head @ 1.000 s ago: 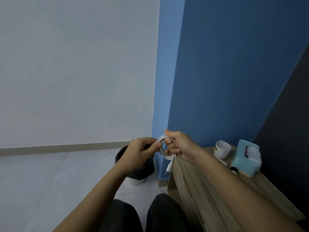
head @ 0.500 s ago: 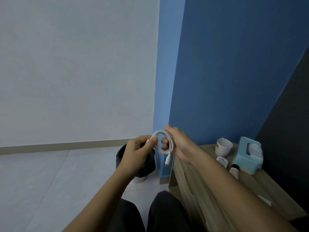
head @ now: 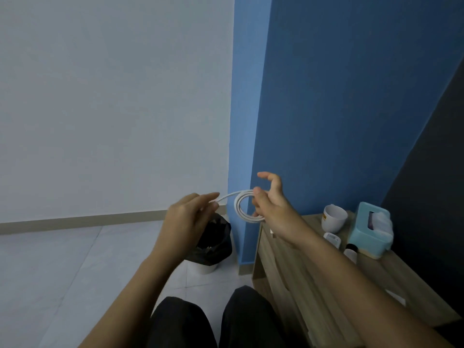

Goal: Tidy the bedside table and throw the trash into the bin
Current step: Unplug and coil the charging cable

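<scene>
Head view | left hand (head: 184, 217) pinches free end of white cable (head: 242, 205) | right hand (head: 272, 207) grips its coil, forefinger lifted | bin (head: 216, 241) below left hand | bedside table (head: 376, 277) under right forearm
</scene>
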